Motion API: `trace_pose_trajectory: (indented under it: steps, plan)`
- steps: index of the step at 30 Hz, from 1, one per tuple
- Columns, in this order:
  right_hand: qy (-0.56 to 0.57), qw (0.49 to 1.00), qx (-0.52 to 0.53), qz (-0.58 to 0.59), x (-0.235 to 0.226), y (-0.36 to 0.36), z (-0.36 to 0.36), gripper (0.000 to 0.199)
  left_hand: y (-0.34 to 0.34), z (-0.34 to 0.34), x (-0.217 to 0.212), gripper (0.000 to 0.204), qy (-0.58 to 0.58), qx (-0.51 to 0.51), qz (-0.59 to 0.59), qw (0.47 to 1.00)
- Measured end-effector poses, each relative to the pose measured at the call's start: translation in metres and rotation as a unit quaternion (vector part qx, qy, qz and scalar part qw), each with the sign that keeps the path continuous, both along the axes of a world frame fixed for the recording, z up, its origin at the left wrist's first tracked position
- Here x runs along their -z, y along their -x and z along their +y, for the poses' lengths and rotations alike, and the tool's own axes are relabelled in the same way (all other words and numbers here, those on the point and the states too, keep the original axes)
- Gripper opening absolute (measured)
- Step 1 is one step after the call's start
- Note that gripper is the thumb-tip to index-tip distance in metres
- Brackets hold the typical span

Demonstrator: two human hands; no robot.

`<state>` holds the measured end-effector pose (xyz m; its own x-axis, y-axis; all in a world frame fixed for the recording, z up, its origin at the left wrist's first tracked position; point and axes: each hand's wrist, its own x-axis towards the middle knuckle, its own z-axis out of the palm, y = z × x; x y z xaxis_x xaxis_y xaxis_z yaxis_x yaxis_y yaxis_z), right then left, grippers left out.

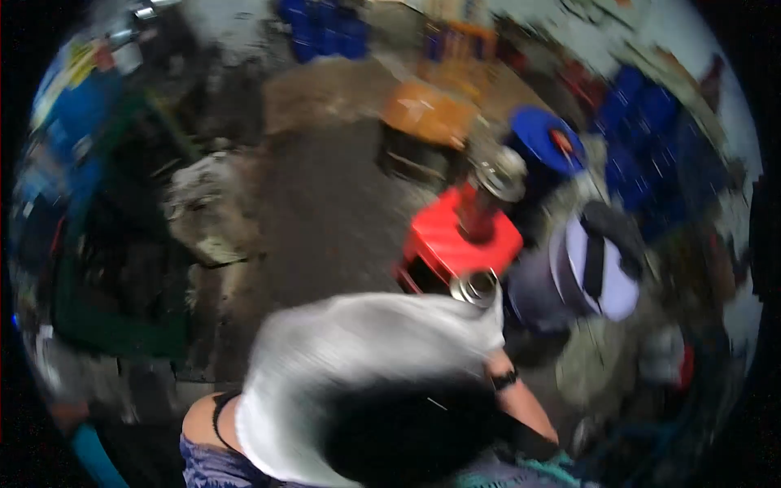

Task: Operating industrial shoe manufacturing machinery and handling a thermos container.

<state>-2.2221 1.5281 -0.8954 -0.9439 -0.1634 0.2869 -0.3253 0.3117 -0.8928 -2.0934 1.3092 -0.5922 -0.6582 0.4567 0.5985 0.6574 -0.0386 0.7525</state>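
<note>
The red stool (460,240) looks like glossy plastic, and the round can (474,286) at its edge shines like bare metal. The white sack (366,350) seems woven cloth, matt, though motion blurs it; the floor (325,203) is rough and dull.

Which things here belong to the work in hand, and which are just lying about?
In hand, likely (blurred): red stool; metal-topped cylinder standing on it; round metal can at its near edge.
Lying about: orange stool; blue-lidded drum; blue containers; pale barrel.
</note>
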Motion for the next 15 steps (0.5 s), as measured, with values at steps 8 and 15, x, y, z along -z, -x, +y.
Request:
trace_pose_trajectory:
  steps: [8,15]
  plan:
    - [0.164,0.982,0.088,-0.014,-0.090,0.020,0.109,0.093,0.020,0.031,0.074,0.087,-0.093,-0.327,-0.237,0.910]
    - [0.224,0.943,0.194,0.153,-0.146,0.060,0.232,0.078,0.002,0.006,0.093,0.100,-0.155,-0.373,-0.273,0.873]
